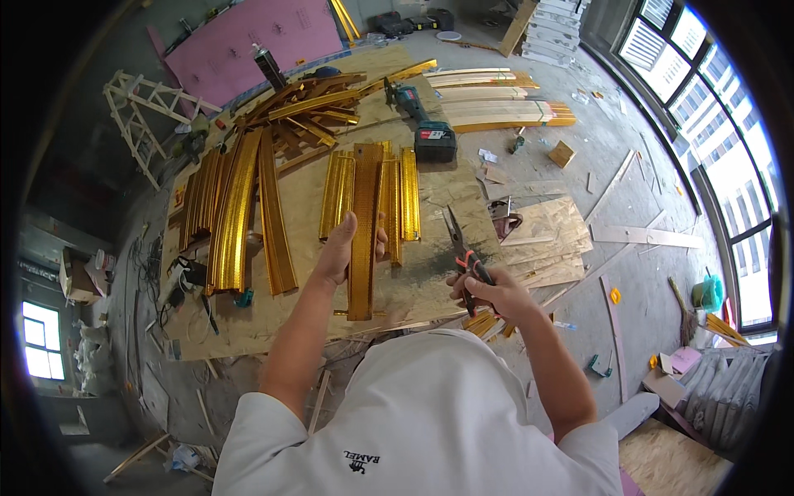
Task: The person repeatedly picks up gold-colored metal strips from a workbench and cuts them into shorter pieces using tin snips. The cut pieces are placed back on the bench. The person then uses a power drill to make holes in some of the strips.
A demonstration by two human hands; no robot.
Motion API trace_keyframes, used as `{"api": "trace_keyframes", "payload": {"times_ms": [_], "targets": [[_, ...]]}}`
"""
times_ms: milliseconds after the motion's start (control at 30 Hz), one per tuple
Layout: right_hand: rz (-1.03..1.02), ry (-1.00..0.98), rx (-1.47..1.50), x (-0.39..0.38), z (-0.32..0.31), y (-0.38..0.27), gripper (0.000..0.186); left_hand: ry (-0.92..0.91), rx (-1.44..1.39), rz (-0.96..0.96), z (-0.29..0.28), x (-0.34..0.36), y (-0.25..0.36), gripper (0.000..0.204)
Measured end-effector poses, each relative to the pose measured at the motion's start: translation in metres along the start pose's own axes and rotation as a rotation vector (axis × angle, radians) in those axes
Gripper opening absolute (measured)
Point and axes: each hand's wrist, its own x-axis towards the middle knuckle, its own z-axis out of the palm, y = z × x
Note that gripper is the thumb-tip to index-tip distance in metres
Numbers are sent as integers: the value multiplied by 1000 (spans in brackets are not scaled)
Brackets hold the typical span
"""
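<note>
My left hand [337,248] is closed round a flat gold trim strip [364,223], held upright above the plywood worktop [314,310]. Its thumb lies on the near face and the fingers wrap the far side. In my right hand [496,291] is a pair of long-nose pliers [461,244] with red and black handles, the jaws pointing up and away from me. The pliers stay apart from the strip. Just beyond the left hand, short gold strips [409,194] lie side by side on the worktop.
Long gold strips [236,215] stand at the left of the worktop, with a jumbled pile [306,107] behind. A teal cordless reciprocating saw [422,120] rests at the far right. Bundled strips [504,112], wooden offcuts and a green bucket [708,293] sit on the right-hand floor.
</note>
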Motion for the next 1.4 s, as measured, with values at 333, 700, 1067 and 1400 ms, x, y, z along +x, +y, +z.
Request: {"api": "trace_keyframes", "payload": {"times_ms": [333, 700, 1067, 1400], "targets": [[142, 306, -439, 11, 9, -22, 39, -15, 174, 39, -26, -1, -1, 71], [-35, 274, -1066, 32, 25, -98, 31, -82, 563, 93, -40, 2, -13, 56], [-400, 723, -661, 50, 45, -104, 25, -26, 668, -3, -54, 18, -16, 66], [-209, 704, -393, 52, 50, -41, 20, 365, -266, -141, -113, 73, -68, 64]]}}
